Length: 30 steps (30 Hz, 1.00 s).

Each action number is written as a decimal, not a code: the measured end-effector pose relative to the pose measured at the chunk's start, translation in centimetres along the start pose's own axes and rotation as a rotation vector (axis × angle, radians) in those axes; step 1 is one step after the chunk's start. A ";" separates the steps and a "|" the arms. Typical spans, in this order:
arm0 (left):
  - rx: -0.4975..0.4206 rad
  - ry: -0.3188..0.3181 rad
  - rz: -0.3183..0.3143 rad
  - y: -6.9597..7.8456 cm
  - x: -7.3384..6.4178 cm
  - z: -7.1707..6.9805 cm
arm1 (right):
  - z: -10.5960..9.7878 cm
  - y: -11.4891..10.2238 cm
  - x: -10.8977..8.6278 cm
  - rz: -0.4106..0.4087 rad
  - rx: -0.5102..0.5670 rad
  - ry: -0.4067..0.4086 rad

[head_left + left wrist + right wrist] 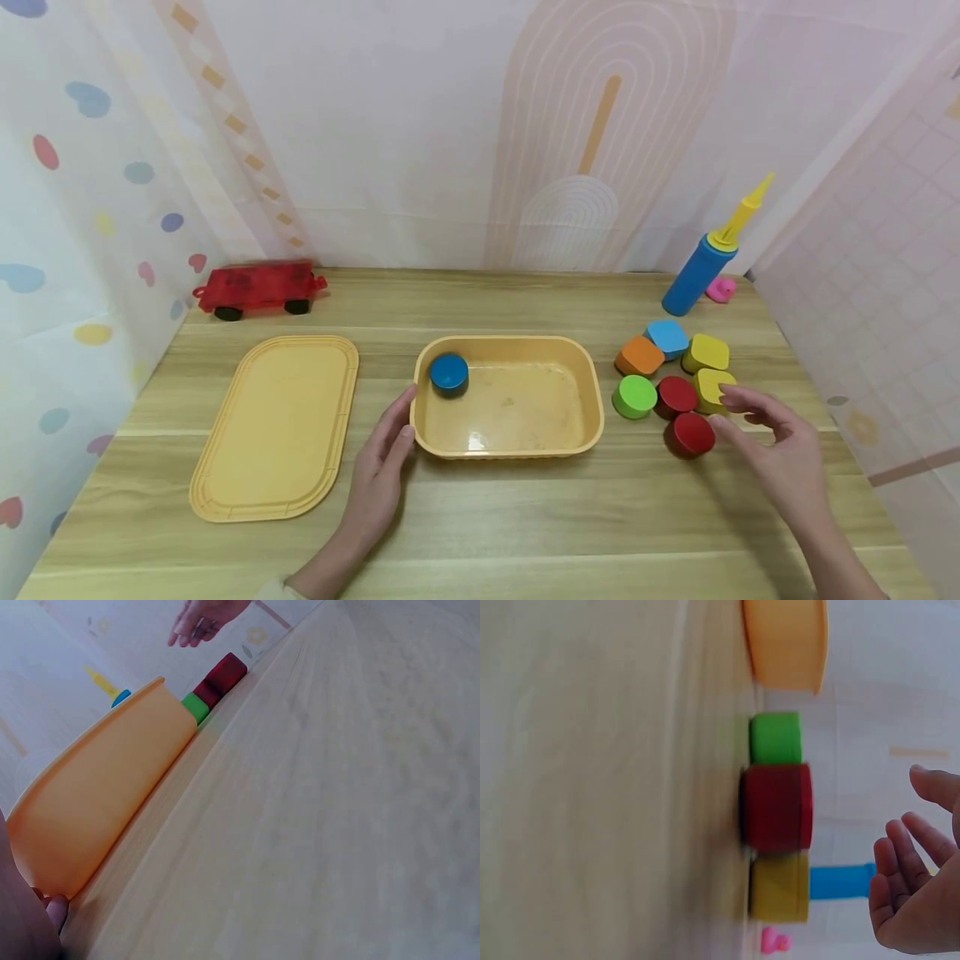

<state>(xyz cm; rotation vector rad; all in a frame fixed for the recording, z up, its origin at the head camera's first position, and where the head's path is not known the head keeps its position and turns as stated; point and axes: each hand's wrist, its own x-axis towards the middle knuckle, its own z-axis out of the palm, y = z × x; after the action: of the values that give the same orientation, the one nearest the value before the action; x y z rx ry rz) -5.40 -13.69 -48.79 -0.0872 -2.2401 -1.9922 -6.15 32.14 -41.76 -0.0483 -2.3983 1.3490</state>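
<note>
A yellow-orange plastic tub [510, 454] stands in the middle of the table, with a round dark blue block [449, 375] inside at its left end. My left hand [378, 475] rests against the tub's left wall, fingers on its outside. Over the right side my right hand [776, 454] hovers with fingers and thumb spread apart, holding nothing. Closest to it are a round red block [690, 435] and a yellow block [712, 390]. Another red block [677, 397], a green block [634, 396], an orange block [639, 357], a light blue block [667, 337] and a second yellow block [706, 354] cluster there.
A flat yellow lid [277, 425] lies left of the tub. Behind it stands a red toy wagon [258, 287] with black wheels. At the back right are a blue and yellow hand pump [701, 271] and a pink toy duck [722, 290]. Curtains line the table's back and sides.
</note>
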 end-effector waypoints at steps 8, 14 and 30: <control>0.020 0.013 0.003 0.0 -0.1 0.0 | -1.0 1.9 -0.5 0.155 -0.121 -0.132; 0.025 0.022 0.010 0.0 0.1 0.0 | -1.0 2.4 -0.7 0.157 -0.175 -0.220; 0.024 0.020 0.020 0.0 0.1 0.0 | -0.4 3.2 -0.9 0.141 -0.221 -0.329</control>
<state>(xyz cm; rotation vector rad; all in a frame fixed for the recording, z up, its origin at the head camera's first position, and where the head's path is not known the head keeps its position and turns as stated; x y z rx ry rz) -5.54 -13.66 -48.78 -0.0865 -2.2418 -1.9470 -5.72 33.96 -44.53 -0.0603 -2.8622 1.2226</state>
